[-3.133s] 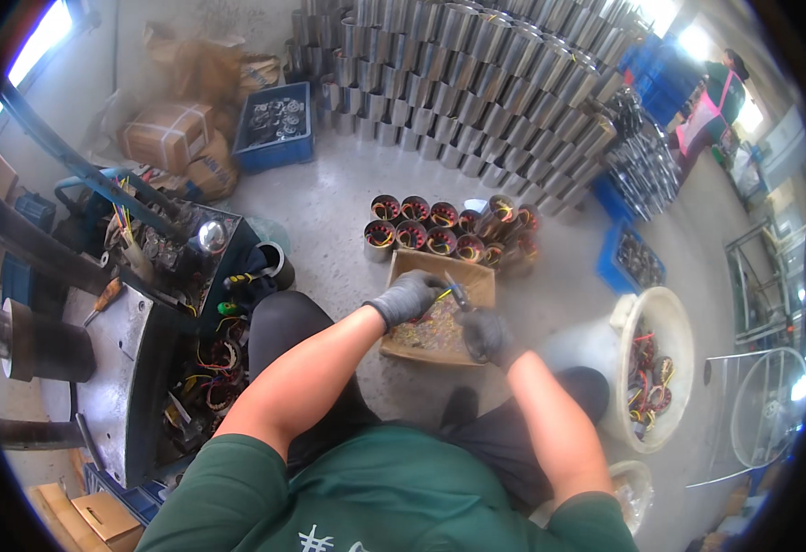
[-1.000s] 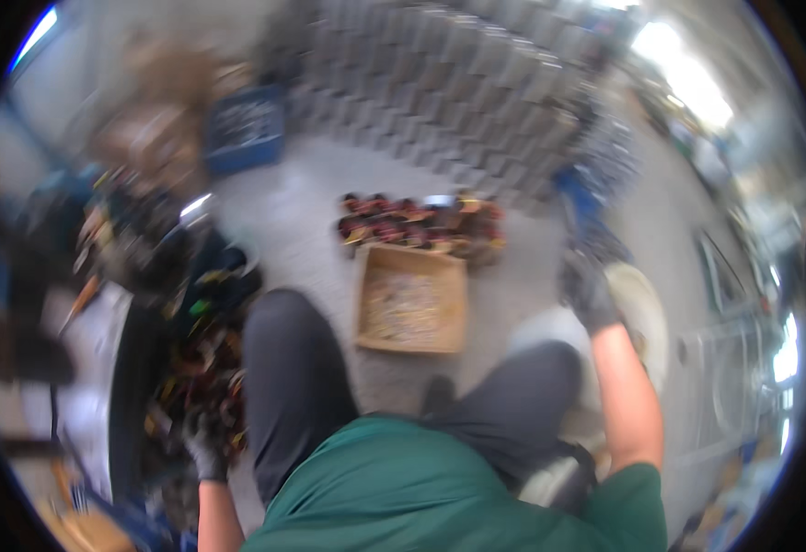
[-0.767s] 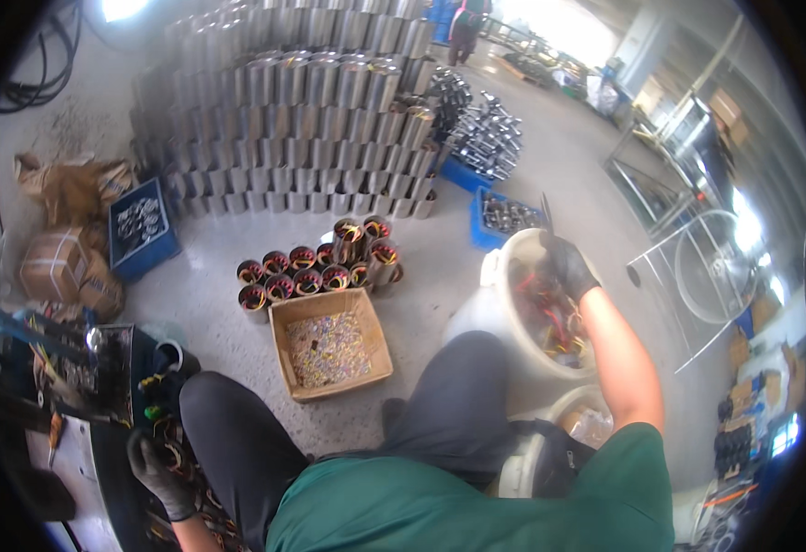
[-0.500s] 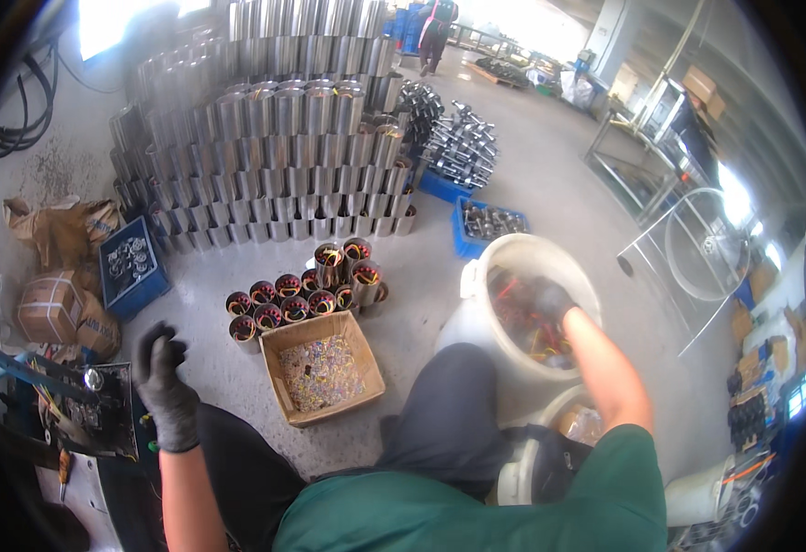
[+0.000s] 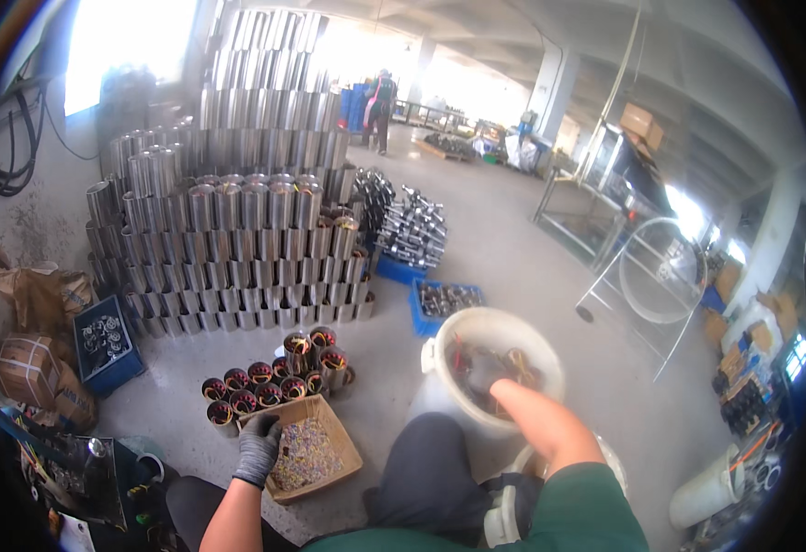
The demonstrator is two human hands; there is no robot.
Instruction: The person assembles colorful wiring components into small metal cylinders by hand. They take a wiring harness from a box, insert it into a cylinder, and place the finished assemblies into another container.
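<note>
My left hand (image 5: 259,449), in a grey glove with dark fingertips, is at the left rim of a cardboard box (image 5: 350,453). Its fingers are bent over that rim. Small multicoloured bits (image 5: 306,453) cover the bottom of the box. Deep inside a round white plastic bin (image 5: 550,354) is my right hand (image 5: 486,370), gloved too. Dark parts with red and yellow wires (image 5: 521,364) lie around it. Blur and the bin's contents hide the right fingers, so what they hold does not show.
Steel cylinders with wired insides (image 5: 260,373) stand beyond the box. Behind them rises a tall stack of steel tubes (image 5: 237,207). Blue crates (image 5: 109,345) hold metal parts, with shafts (image 5: 414,230) piled nearby. A wheeled metal frame (image 5: 651,276) stands right; a person (image 5: 380,110) is far off.
My left hand has come from the left, where it was raised with fingers apart, to the box's rim. The right hand stays in the bin. The view has tilted up and turned right.
</note>
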